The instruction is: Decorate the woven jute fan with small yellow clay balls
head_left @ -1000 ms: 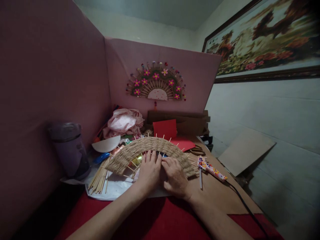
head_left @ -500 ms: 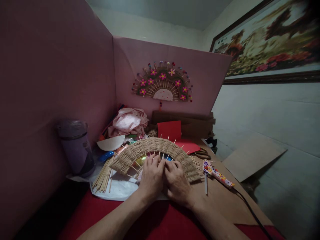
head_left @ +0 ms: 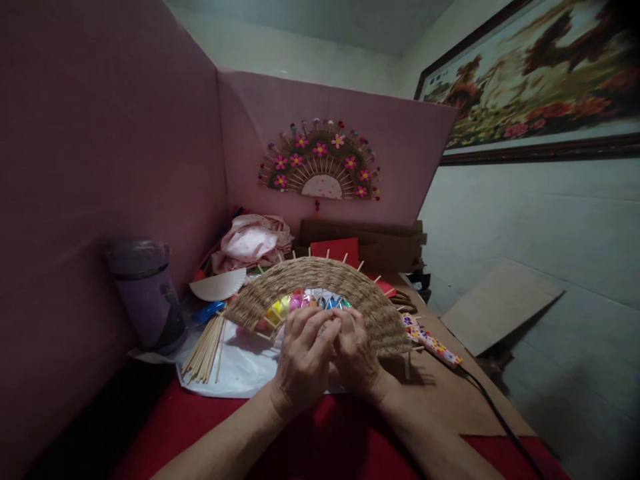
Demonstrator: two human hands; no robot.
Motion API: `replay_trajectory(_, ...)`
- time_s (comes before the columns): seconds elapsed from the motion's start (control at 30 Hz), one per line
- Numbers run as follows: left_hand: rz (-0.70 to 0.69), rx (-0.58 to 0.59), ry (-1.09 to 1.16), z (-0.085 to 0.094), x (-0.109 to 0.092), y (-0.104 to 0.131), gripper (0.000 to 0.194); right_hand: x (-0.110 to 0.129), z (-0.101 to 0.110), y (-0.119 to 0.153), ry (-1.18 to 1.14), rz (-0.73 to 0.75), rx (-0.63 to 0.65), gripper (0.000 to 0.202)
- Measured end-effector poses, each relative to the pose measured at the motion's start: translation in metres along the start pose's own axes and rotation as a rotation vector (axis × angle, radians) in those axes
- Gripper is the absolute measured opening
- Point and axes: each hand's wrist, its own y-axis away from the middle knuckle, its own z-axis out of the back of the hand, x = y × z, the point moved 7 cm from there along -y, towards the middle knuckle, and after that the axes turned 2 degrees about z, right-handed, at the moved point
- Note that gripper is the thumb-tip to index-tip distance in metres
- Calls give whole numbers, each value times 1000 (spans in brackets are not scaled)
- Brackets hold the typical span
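Note:
A fan point(head_left: 320, 275) of woven brown twine on thin wooden sticks arches over both hands, its stick tips poking out past the outer edge. My left hand point(head_left: 305, 347) is closed at the middle of the fan's inner side, where the sticks converge. Pressed close beside it, my right hand point(head_left: 356, 350) is closed on the same part. The fan's base is hidden behind my fingers. Through the gaps between the sticks show colourful shiny packets point(head_left: 300, 301). A bundle of loose wooden sticks point(head_left: 205, 350) lies left of the fan on a white sheet point(head_left: 245, 367).
A flowered glue gun point(head_left: 435, 343) with a black cord lies at right on brown cardboard point(head_left: 450, 400). A purple tumbler point(head_left: 147, 297) stands at left. Behind are a white half-disc point(head_left: 219, 285), pink cloth point(head_left: 253, 240) and red paper point(head_left: 335, 250). A decorated fan point(head_left: 320, 160) hangs on the pink panel.
The fan has been raised and tilted up, uncovering more of the colourful packets below and covering part of the glue gun. Both hands stay together at its base. The view has shifted slightly.

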Motion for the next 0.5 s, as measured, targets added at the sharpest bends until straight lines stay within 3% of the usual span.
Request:
replay_trajectory(0.13, -81, -41, 21, 11, -7, 4, 38, -23, 37, -9, 129, -162, -80, 57)
replay_trajectory(0.3, 29, 104, 1, -11, 4, 6, 33, -51, 98, -17, 285, -265, -389, 69)
replay_trajectory(0.5, 101, 248, -60, -34, 18, 10, 27, -64, 120, -23, 385, -233, -509, 81)
